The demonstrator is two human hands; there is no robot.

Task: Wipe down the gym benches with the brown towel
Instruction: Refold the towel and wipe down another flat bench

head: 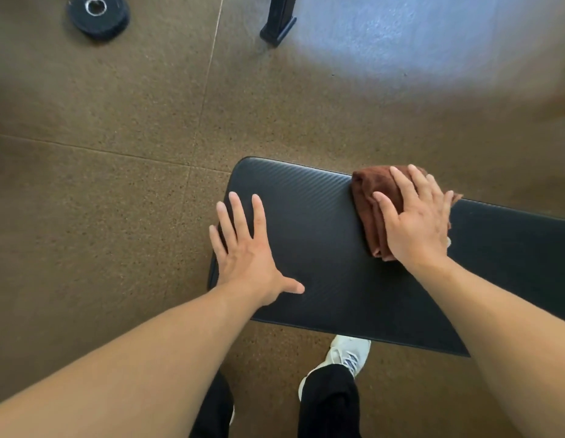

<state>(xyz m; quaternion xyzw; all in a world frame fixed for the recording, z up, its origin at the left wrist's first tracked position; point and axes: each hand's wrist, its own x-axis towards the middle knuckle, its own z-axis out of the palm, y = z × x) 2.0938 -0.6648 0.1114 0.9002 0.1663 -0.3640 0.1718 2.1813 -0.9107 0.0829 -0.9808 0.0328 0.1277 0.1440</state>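
The right hand [415, 216] lies flat on the brown towel [371, 213], fingers straight and slightly spread, pressing it onto the bench pad [322, 248]. The left hand [246, 251] rests palm-down on the bare pad near its rounded end, fingers wide and straight, thumb stretched out to the side; it holds nothing.

The towel is a rusty brown, soft and napped, bunched into a loose folded strip that runs across the pad from the far edge toward the middle. Its far end hangs a little over the far edge of the pad, and one corner pokes out past the right hand's little finger. Its near end shows folded layers just beside the right wrist.

The pad is black with a fine ribbed texture and rounded corners, stretching off to the right of the view. Below its near edge a white sneaker [347, 355] and black trouser legs [328, 403] stand on the speckled brown floor [101, 200]. Far off at the top left lies a black weight plate [99, 15], and at the top middle a black equipment leg [279, 22] stands on the floor.
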